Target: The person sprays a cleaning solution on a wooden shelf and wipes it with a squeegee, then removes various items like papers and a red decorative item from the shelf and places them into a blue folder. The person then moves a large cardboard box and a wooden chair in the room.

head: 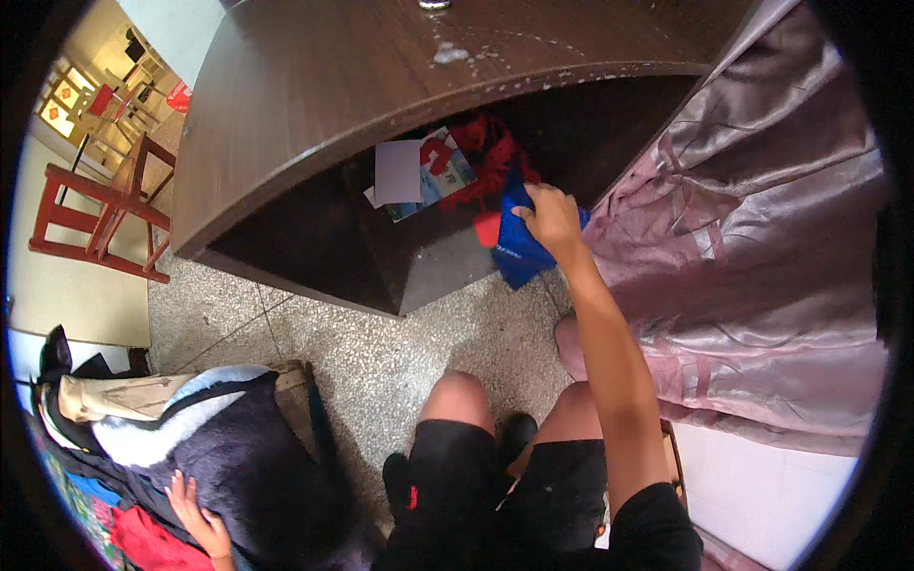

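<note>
My right hand [553,214] is closed on a blue bag or cloth item [525,246] with pale writing, at the right part of the open shelf below a dark wooden desk top [321,93]. Beside it lie a crumpled red cloth or bag [489,153] and a small red piece [488,228]. Left of these, a pale sheet or booklet [398,171] overlaps a printed booklet [446,175]. At the lower left my left hand [200,517] rests with fingers apart on dark fabric, beside a dark grey plush item [235,457] and a red cloth [153,539].
A pink satin curtain [757,264] hangs along the right side against the desk. A reddish wooden chair [100,214] lies or stands tilted in view at the left. Speckled floor [343,350] shows between the desk and my knees. Further chairs are at the upper left.
</note>
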Demonstrator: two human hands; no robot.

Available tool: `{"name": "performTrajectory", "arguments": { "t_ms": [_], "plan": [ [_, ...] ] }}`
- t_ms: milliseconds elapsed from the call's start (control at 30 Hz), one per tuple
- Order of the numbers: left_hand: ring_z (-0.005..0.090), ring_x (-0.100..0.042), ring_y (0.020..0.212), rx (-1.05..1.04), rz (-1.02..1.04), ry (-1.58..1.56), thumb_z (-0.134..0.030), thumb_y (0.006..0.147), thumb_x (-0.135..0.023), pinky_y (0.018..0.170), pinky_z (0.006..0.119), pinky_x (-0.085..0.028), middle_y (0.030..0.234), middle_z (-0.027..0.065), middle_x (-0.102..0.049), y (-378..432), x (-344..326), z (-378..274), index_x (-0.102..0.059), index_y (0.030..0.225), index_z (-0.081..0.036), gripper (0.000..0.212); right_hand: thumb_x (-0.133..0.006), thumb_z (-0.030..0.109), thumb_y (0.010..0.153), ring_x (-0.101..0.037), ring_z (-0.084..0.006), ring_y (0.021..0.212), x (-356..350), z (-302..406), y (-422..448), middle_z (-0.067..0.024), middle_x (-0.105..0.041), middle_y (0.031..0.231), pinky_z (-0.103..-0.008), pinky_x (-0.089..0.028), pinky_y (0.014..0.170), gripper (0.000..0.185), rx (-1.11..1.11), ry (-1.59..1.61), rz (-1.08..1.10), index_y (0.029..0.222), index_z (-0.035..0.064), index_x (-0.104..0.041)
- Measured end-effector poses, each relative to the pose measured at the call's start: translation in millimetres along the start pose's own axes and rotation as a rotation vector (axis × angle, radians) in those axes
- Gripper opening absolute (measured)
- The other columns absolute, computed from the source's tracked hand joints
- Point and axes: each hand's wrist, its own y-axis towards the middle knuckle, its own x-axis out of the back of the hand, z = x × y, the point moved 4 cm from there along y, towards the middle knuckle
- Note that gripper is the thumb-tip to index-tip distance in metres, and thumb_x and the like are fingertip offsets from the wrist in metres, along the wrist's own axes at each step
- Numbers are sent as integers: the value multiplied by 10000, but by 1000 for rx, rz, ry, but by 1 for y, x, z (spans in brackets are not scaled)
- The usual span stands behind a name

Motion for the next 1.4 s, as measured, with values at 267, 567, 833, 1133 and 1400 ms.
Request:
{"name": "performTrajectory", "arguments": {
  "t_ms": [267,567,833,1133,1400],
  "plan": [
    [340,-458,1042,112,-188,49,-73,775,-451,952,431,-296,1090,179,-527,4,-5,-10,-548,953,5,217,-673,264,697,-518,-294,660,100,50,-45,-117,-500,662,-352,-421,609,305,235,358,113,653,-11,-548],
    [345,-259,1257,-440,189,-911,-258,541,-804,1034,417,-222,1376,192,-234,118,-6,-175,-245,1336,-64,991,-526,180,671,-477,-146,752,168,271,-155,-5,-450,688,-275,-362,669,84,1197,332,477,654,102,-500],
    [229,-583,805,-380,668,-1182,-292,778,-628,754,328,-439,856,109,-627,138,-64,-172,-614,928,-24,307,-564,217,679,-498,-199,778,138,283,-112,-29,-490,762,-327,-406,689,296,1066,270,614,948,95,-581],
    [281,-590,737,-587,402,-237,-51,633,-584,630,368,-468,858,87,-580,156,-82,-158,-531,1024,-93,397,-650,419,710,-405,-382,1124,-84,34,-9,-213,-369,1262,-425,-373,914,716,138,20,544,1279,103,-353],
    [262,-594,731,-439,582,-183,-94,613,-631,623,372,-469,809,76,-601,155,-103,-148,-563,1043,-120,436,-679,459,663,-362,-425,1161,-151,-38,73,-221,-256,1352,-502,-358,918,870,16,-456,378,1337,144,-228]
  ]
}}
